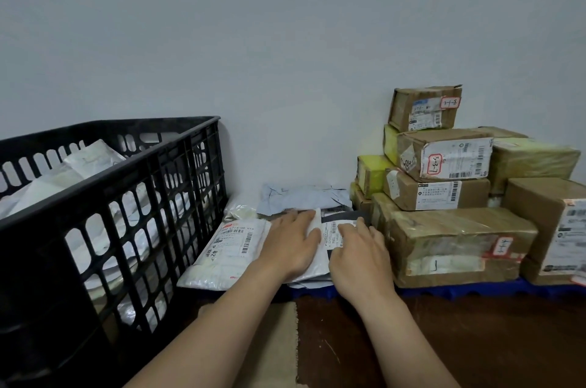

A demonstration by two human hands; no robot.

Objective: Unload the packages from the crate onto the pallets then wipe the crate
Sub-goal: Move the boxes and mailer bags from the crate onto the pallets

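A black slatted plastic crate (104, 197) stands at the left with several white mailer bags (79, 165) inside. On the blue pallet (475, 291) to its right lies a white labelled mailer package (320, 248). My left hand (290, 245) rests flat on its left part, fingers spread. Over its right edge my right hand (358, 256) presses down, fingertips on the label. Both hands lie on top of the package; neither curls around it. Another white mailer (228, 248) lies beside the crate, and a grey-blue bag (301, 196) lies behind.
Taped cardboard boxes (444, 197) are stacked several high on the pallet at the right, against the pale wall. A brown floor (475, 340) runs in front of the pallet, with a strip of cardboard (276, 340) under my left forearm.
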